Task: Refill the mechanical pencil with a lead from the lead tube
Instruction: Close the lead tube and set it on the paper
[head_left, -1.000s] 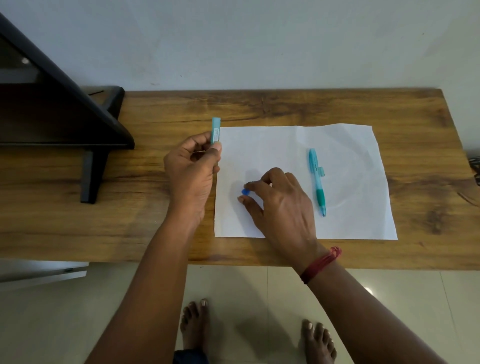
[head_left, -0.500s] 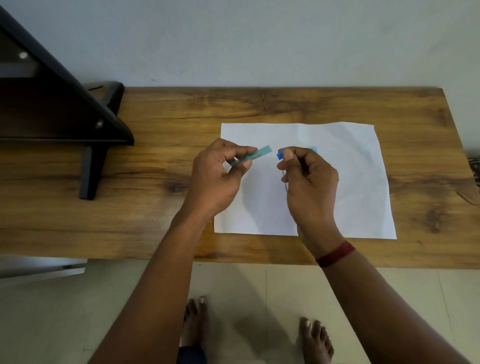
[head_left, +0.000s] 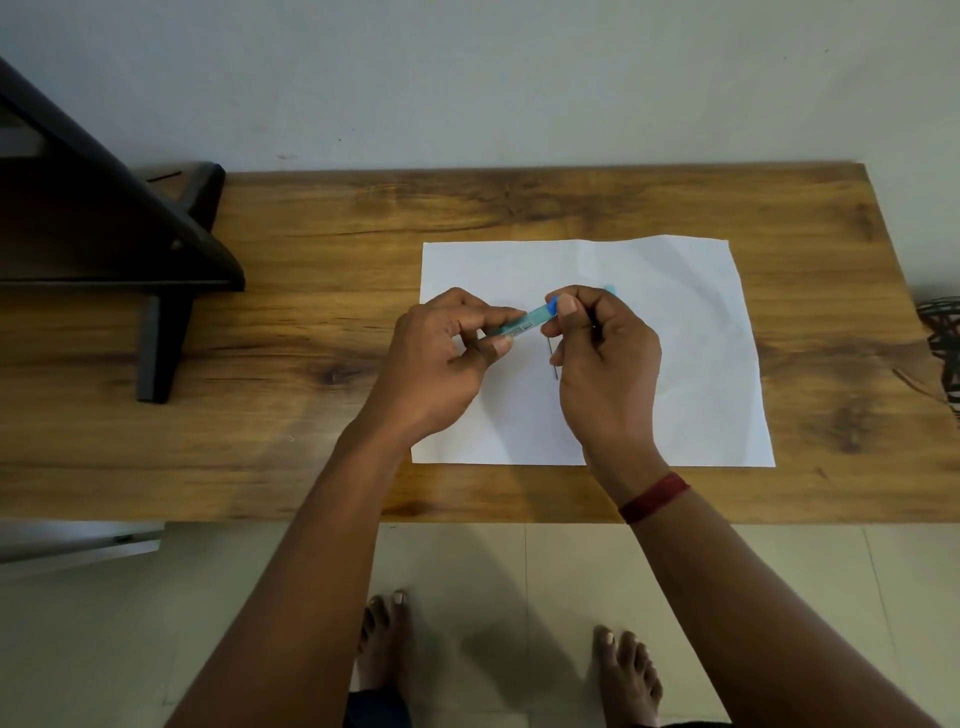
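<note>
both hands pinch: left hand (head_left: 441, 358) on lead tube (head_left: 524, 322), right hand (head_left: 602, 353) on its cap (head_left: 551, 302); a skewed push could spill leads.

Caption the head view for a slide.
Left hand holds the lead tube; right hand presses its blue cap on.

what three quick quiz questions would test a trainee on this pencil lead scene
1. True or false: the left hand holds the lead tube.
2. What is the right hand pressing to the end of the tube? A) blue cap B) an eraser C) a coin
3. Fill in: both hands work above a white sheet of ____ on the wooden table.

Key: 1 true; 2 A; 3 paper
</note>
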